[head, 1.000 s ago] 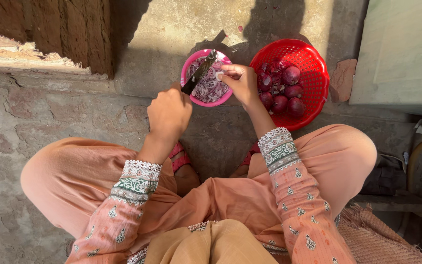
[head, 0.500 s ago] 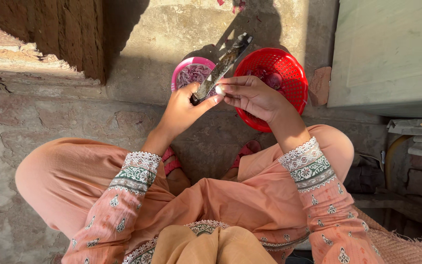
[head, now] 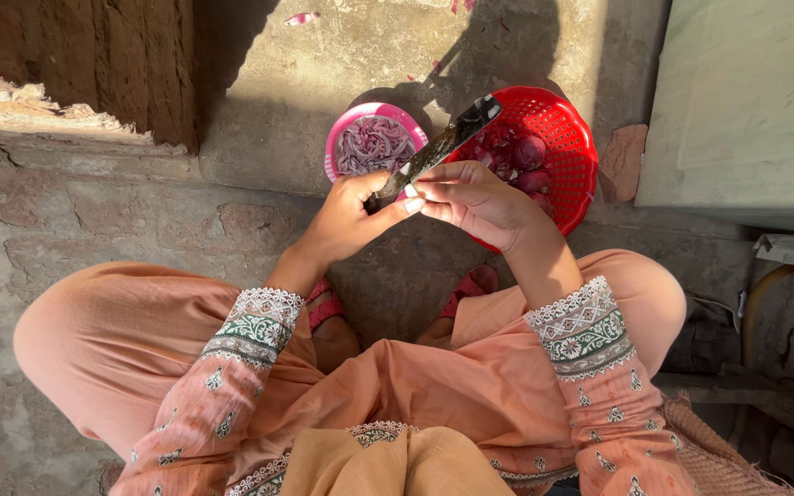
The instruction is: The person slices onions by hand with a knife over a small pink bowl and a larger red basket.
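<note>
the person squats low on the rough concrete floor (head: 342,55), knees wide in peach cloth, both hands up in front. the left hand (head: 346,220) is curled tight round the handle of a long dark-bladed kitchen knife (head: 441,145), thumb stretched along it, and the blade slants up and away to the right, its tip hanging over the rim of the round red plastic basket (head: 573,156). the right hand (head: 477,197) sits just beside the left, fingers bunched and pressed in at the base of the blade; the fingertips (head: 413,191) touch the metal there, and there may be a small pale scrap pinched between them, though it's too small from here to be sure. so left hand clamped on the knife, right hand closed narrow against it.

behind the hands, on the floor, sits a small round pink plastic bowl (head: 334,147) filled with sliced purple onion (head: 374,147), thin rings heaped in it. right next to it, touching or near enough, the red basket holds several peeled whole red onions (head: 526,152), dark and glossy, partly hidden by the blade and the right hand. sunlight falls across the floor, and the person's shadow lies over both bowl and basket. a brick wall (head: 75,55) stands off to the left.
</note>
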